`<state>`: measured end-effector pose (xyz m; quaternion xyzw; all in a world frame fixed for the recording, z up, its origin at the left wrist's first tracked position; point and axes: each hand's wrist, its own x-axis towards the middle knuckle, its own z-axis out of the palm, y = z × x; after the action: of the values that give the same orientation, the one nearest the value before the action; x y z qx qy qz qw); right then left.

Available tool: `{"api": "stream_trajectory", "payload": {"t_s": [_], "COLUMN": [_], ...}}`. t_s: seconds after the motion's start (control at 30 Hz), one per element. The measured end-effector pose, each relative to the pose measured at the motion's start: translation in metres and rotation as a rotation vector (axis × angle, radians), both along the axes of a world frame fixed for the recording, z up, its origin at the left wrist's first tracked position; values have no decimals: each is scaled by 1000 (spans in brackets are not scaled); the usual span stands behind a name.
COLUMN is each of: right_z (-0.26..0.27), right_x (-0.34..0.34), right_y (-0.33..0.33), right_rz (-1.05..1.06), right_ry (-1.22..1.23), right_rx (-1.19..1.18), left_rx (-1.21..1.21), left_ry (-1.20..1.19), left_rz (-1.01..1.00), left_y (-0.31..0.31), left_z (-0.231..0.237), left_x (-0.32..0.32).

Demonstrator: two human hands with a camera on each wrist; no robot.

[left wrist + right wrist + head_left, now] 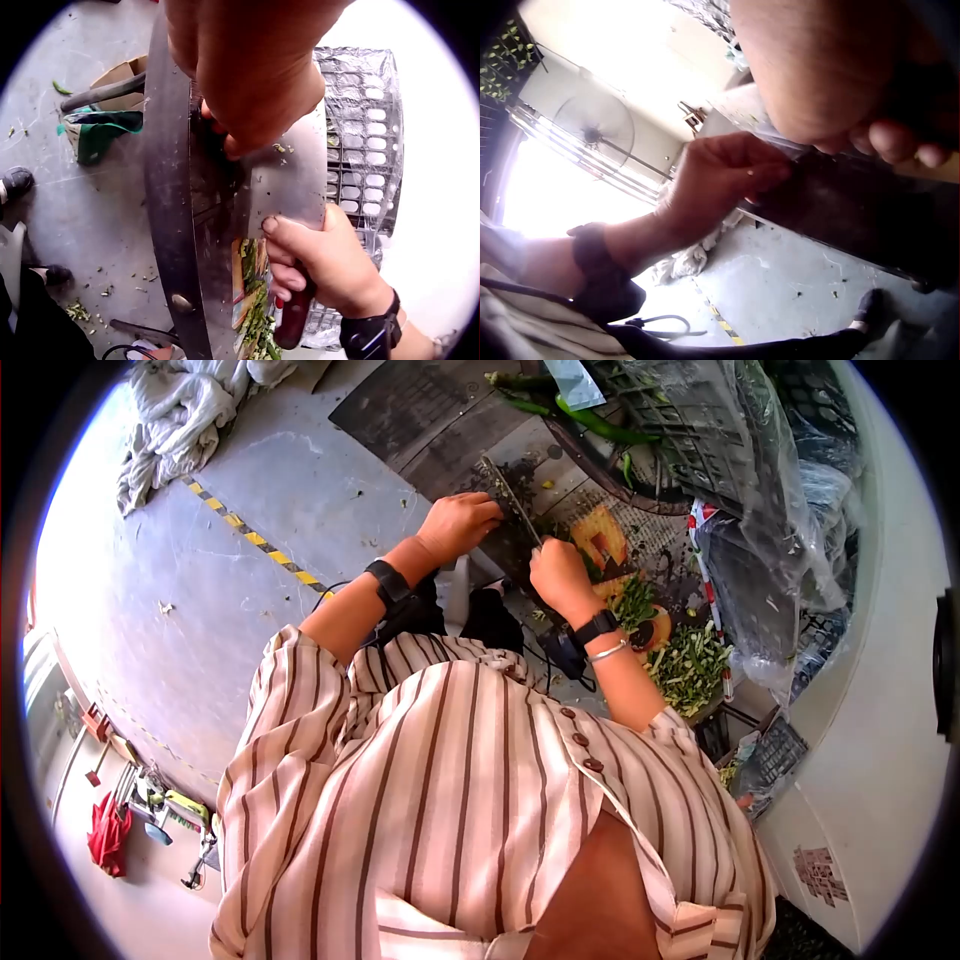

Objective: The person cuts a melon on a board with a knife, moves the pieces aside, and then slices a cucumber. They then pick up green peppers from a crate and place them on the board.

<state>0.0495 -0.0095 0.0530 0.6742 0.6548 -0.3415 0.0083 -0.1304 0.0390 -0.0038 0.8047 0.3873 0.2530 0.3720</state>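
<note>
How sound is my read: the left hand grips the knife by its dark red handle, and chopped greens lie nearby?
One thing is wrong: the right hand, not the left hand, grips the knife by its dark red handle. The left wrist view shows this. The chopped greens do lie nearby.

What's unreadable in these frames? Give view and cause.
Left wrist: upper end of the cleaver blade, behind the left hand.
Left wrist: anything under the left hand's fingertips, lost in shadow.
Head: cleaver handle, covered by the right hand.
Right wrist: right hand's grip, hidden by the hand itself and shadow.
Head: brown wall patch, too small.
</note>
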Motion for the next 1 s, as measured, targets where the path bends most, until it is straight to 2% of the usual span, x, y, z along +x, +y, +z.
{"api": "stream_trajectory", "payload": {"t_s": [0.2, 0.33, 0.47, 0.9, 1.0], "right_z": [-3, -6, 18, 16, 6], "right_x": [-13, 3, 7, 3, -2], "right_y": [14, 12, 4, 6, 8], "right_rz": [-78, -133, -69, 32, -18], "right_ry": [90, 149, 83, 57, 74], "right_rx": [54, 50, 9, -46, -54], "left_rx": [9, 33, 49, 46, 39], "left_ry": [-7, 0, 0, -9, -15], "left_rz": [-7, 2, -8, -17, -22], "left_y": [0, 0, -2, -1, -1], "left_z": [-3, -4, -4, -3, -7], "left_x": [2, 3, 5, 3, 3]}}
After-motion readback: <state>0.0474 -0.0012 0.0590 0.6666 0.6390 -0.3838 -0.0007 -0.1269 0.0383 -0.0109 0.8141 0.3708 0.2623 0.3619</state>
